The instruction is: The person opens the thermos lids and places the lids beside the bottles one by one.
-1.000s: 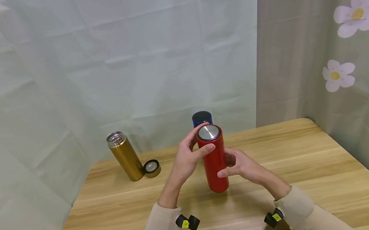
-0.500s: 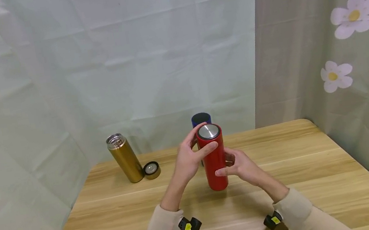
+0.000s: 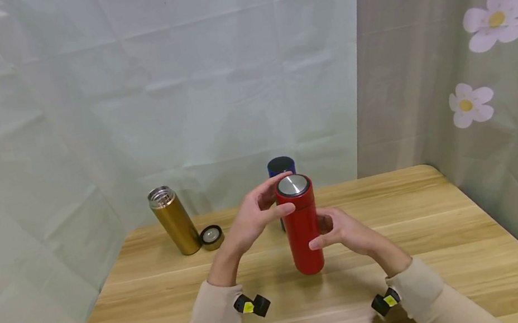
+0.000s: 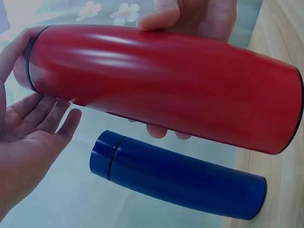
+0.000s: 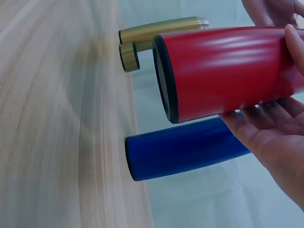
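Observation:
A red thermos flask point(image 3: 304, 239) with a steel-topped lid point(image 3: 293, 185) is held upright above the table in the head view. My right hand point(image 3: 349, 232) grips its body, thumb in front and fingers behind. At the top, my left hand point(image 3: 250, 219) holds the lid between thumb and fingers. A dark seam rings the flask just below the lid in the left wrist view, and the body's black-edged base point(image 5: 166, 80) shows clear of the wood in the right wrist view. Behind it stands a blue thermos flask point(image 4: 185, 175) with its lid on, partly hidden in the head view.
On the wooden table point(image 3: 159, 301), a gold thermos flask point(image 3: 176, 222) stands uncapped at the back left. Its gold lid point(image 3: 212, 238) lies beside it, inner side up. A pale curtain point(image 3: 225, 76) hangs behind the table, and a flowered one point(image 3: 408, 75) on the right.
My left hand has turned, its wrist swinging left and its thumb sliding left across the lid. The red flask has dipped slightly, with my right hand still around it.

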The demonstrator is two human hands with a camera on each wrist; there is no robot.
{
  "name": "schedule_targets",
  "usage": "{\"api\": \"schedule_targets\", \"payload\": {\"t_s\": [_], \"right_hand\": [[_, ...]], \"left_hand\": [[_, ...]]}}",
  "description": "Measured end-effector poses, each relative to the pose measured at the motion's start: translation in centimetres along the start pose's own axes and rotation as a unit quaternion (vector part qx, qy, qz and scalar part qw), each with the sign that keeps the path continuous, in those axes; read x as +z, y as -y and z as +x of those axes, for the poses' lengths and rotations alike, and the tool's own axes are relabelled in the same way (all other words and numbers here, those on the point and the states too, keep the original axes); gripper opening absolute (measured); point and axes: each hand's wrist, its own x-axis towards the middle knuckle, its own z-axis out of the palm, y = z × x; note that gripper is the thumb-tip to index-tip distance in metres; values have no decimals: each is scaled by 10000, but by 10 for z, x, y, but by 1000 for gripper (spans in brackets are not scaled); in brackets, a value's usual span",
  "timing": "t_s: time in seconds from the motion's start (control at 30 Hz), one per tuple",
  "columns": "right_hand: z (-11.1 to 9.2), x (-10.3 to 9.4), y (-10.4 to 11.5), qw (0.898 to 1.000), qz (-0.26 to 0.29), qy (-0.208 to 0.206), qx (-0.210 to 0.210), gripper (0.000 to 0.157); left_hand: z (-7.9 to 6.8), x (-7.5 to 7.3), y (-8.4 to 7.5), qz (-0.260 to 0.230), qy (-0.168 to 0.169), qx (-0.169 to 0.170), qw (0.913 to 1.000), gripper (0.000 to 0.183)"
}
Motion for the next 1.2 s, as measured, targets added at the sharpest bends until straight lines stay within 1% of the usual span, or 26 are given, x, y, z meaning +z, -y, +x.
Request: {"api": "schedule_targets", "payload": {"t_s": [0.13, 0.37, 0.47, 0.53, 0.7, 0.77, 0.83, 0.97, 1.07, 1.13, 1.2], "right_hand": [[0, 0, 0, 10000, -11, 57, -40, 57], [0, 0, 2, 10000, -5, -46, 24, 59], [0, 0, 2, 9999, -42, -133, 51, 60], [0, 1, 3, 9997, -78, -207, 63, 60], [1, 5, 4, 9988, -174, -452, 49, 60], [1, 7, 4, 9983, -219, -540, 57, 61], [1, 7, 4, 9980, -237, -583, 73, 61], [0, 6, 5, 9987, -140, -497, 50, 59], [-1, 5, 6, 9994, -71, -345, 11, 58], [-1, 5, 6, 9996, -57, -260, 1, 58], [-2, 5, 7, 9998, -72, -200, -10, 59]], "left_hand": [[0, 1, 1, 1, -62, -22, 10000, 63], [-2, 8, -4, 61, -385, 20, 9992, 60], [-3, 11, -4, 95, -528, 74, 9985, 59], [-3, 13, -3, 120, -668, 128, 9976, 59], [-3, 21, -2, 420, -1209, 165, 9916, 61], [-4, 23, -2, 543, -1317, 187, 9896, 62], [-4, 21, -2, 546, -1214, 216, 9909, 64], [-3, 13, -3, 370, -639, 219, 9970, 71], [-2, 9, -4, 196, -268, 119, 9994, 74], [-1, 7, -4, 68, -134, 87, 9998, 71], [-1, 7, -4, -24, -80, 76, 9999, 68]]}}
